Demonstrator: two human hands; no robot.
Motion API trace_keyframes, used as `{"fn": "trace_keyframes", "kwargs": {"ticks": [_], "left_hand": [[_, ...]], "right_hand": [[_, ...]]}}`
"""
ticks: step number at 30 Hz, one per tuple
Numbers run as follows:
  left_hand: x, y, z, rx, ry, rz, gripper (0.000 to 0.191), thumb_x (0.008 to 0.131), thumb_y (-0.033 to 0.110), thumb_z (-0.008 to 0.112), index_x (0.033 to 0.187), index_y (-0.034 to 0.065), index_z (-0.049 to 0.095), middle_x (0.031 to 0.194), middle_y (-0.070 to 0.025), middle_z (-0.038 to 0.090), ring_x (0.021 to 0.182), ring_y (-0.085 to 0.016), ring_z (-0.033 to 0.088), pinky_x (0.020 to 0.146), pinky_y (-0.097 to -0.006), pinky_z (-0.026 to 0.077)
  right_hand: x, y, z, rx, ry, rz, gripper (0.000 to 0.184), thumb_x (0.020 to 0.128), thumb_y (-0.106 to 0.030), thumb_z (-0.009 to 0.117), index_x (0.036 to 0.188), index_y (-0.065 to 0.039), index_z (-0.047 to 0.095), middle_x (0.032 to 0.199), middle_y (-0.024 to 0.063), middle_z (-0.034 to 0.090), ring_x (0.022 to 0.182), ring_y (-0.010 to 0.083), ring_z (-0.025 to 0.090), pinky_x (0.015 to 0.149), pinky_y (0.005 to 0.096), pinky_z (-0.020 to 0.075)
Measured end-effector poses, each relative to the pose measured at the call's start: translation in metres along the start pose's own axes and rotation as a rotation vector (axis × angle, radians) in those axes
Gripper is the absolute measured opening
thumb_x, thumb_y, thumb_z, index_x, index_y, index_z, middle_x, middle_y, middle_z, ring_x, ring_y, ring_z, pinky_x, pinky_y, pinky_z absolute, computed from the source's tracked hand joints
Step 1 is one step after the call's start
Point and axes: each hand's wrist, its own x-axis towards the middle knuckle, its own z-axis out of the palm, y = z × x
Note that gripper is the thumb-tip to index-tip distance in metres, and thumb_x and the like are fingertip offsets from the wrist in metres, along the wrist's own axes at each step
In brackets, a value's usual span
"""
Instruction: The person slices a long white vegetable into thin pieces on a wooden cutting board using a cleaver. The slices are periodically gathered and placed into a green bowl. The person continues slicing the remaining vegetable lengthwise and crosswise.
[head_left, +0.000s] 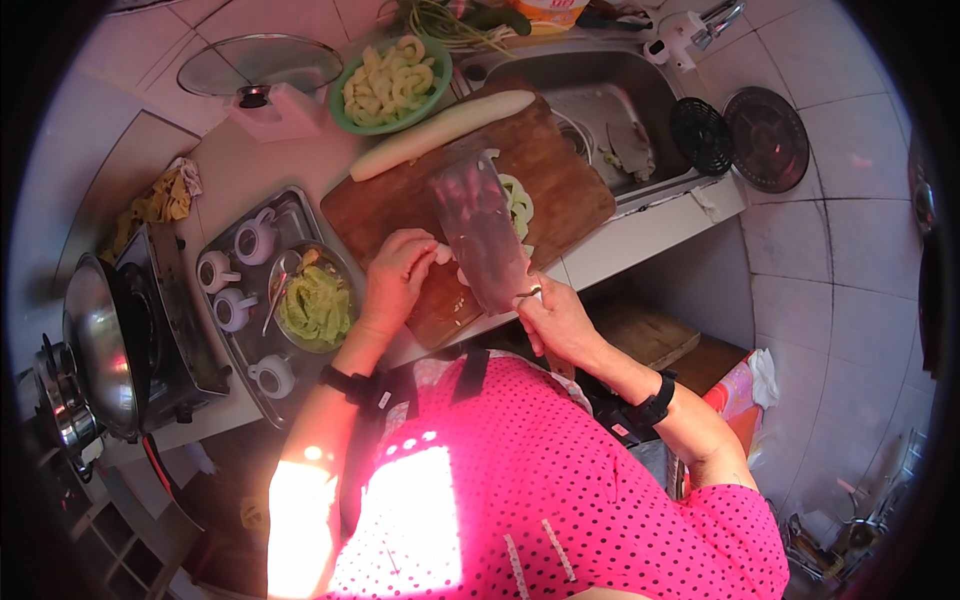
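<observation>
My right hand (559, 319) grips the handle of a broad cleaver (480, 232), its wide blade held over a wooden cutting board (397, 202). At the board's near left, my left hand (397, 281) pinches a small pale piece of food (443, 253), possibly garlic. Another pale bit shows partly beneath the blade, and crumbs lie near the board's front corner. Light green vegetable slices (519, 204) rest beyond the cleaver, partly covered by it. Along the board's far edge lies a long, peeled, pale vegetable (442, 135).
A green bowl (448, 75) of cut vegetable stands behind the board. To the left, a metal tray (296, 202) carries several white cups and a bowl of leafy greens (319, 307). A wok (97, 345) sits by the stove. The sink (517, 71) adjoins the board's far right.
</observation>
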Motion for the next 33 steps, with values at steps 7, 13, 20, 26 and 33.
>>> {"fn": "trace_keyframes", "kwargs": {"ticks": [7, 13, 20, 26, 33], "left_hand": [[0.026, 0.023, 0.0, -1.999, -0.205, -0.799, 0.089, 0.106, 0.071, 0.031, 0.158, -0.0007, 0.038, 0.154, -0.0203, 0.053, 0.141, -0.033, 0.053, 0.12, -0.0493, 0.042], [0.032, 0.031, 0.008, -2.186, -0.227, -0.806, 0.092, 0.105, 0.073, 0.028, 0.159, -0.0003, 0.036, 0.16, -0.0195, 0.048, 0.145, -0.037, 0.048, 0.125, -0.0548, 0.031], [0.04, 0.028, 0.018, -2.031, -0.207, -0.798, 0.076, 0.109, 0.063, 0.036, 0.154, 0.0023, 0.044, 0.155, -0.0177, 0.052, 0.142, -0.037, 0.051, 0.121, -0.054, 0.037], [0.033, 0.018, 0.023, -1.048, 0.248, -0.63, 0.046, 0.111, 0.031, 0.056, 0.149, 0.0064, 0.05, 0.15, -0.0141, 0.055, 0.139, -0.031, 0.056, 0.115, -0.0491, 0.046], [-0.007, 0.03, 0.051, 0.294, -0.114, -0.032, 0.125, 0.062, 0.049, 0.096, 0.159, 0.0041, 0.032, 0.169, -0.0232, 0.027, 0.158, -0.043, 0.024, 0.127, -0.0653, 0.013]], "right_hand": [[0.008, 0.0, -0.006, 0.931, -0.44, 0.359, 0.012, 0.105, -0.017, 0.053, 0.115, -0.009, 0.053, 0.064, 0.0028, 0.048, 0.04, 0.0158, 0.045, 0.038, 0.0341, 0.0422], [0.015, 0.01, -0.017, 0.929, -0.479, 0.329, 0.014, 0.104, -0.015, 0.054, 0.117, -0.01, 0.05, 0.066, 0.0038, 0.051, 0.041, 0.0152, 0.048, 0.038, 0.0334, 0.0446], [0.021, 0.017, -0.047, 0.788, -0.318, 0.254, 0.01, 0.104, -0.014, 0.054, 0.111, -0.007, 0.051, 0.065, 0.004, 0.051, 0.041, 0.0157, 0.048, 0.038, 0.0341, 0.0438], [0.023, 0.037, -0.107, 0.386, 0.014, 0.089, 0.012, 0.1, -0.013, 0.057, 0.101, -0.004, 0.049, 0.065, 0.003, 0.053, 0.042, 0.0148, 0.053, 0.04, 0.0317, 0.0482], [0.024, 0.078, -0.114, 0.353, 0.057, 0.225, 0.018, 0.1, -0.013, 0.058, 0.112, 0.001, 0.057, 0.065, 0.0037, 0.054, 0.042, 0.0147, 0.052, 0.04, 0.0298, 0.0471]]}}
